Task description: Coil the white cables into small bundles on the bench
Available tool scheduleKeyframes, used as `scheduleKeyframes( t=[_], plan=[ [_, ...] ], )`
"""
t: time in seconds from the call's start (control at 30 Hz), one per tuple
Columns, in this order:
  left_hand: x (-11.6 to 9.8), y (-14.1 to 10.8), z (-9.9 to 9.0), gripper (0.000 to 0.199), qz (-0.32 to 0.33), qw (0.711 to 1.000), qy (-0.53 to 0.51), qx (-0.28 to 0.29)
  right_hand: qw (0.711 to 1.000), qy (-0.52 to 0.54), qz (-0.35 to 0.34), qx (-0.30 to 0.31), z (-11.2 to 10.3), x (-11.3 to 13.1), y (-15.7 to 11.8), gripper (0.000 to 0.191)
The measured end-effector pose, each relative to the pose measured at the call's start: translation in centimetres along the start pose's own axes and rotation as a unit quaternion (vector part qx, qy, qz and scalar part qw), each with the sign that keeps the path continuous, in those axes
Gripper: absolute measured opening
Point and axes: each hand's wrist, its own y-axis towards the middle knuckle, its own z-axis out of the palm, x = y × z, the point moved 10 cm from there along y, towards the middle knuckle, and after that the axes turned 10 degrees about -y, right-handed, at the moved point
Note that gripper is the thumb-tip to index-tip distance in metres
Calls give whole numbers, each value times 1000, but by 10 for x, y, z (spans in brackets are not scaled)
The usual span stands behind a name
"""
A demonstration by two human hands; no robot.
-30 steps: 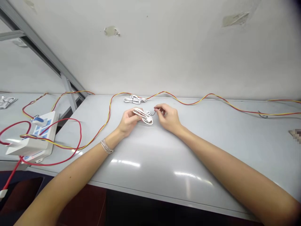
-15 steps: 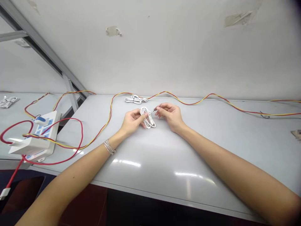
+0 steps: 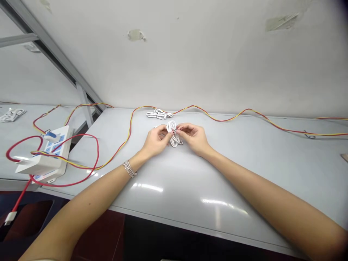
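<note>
A bundled white cable stands looped on the grey table top, held up in the middle of my view. My left hand is shut on the loops from the left side. My right hand pinches a thin black twist tie against the bundle, its fingertips meeting those of my left hand. Behind them, a second coiled white cable lies bound with a dark tie, untouched by either hand.
A red-and-yellow twin wire runs along the table's back edge by the wall. A white power strip with blue parts sits at the left, tangled in red cable. Another white coil lies on the far left table.
My hands have come together at the white bundle. My right hand has brought the black tie from beside the bundle onto its loops, and the bundle now stands more upright.
</note>
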Motion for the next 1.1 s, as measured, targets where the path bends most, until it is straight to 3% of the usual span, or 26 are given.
scheduleKeyframes(
  t=[0.27,0.33,0.57,0.9,1.1],
  plan=[
    [1,-7,-14,52,-33,992,-41,-112,999,41,20,5,1,-4,-1,38],
    [0,-8,-15,49,-26,992,-40,-118,999,47,18,2,1,-5,0,38],
    [4,-2,-13,41,-2,996,-5,-87,999,29,24,-1,3,-14,0,41],
    [-7,-2,20,35,47,994,37,91,1000,2,23,-13,0,-16,1,43],
    [-7,-1,4,36,54,998,18,1,999,44,28,10,6,-10,0,44]
  ],
)
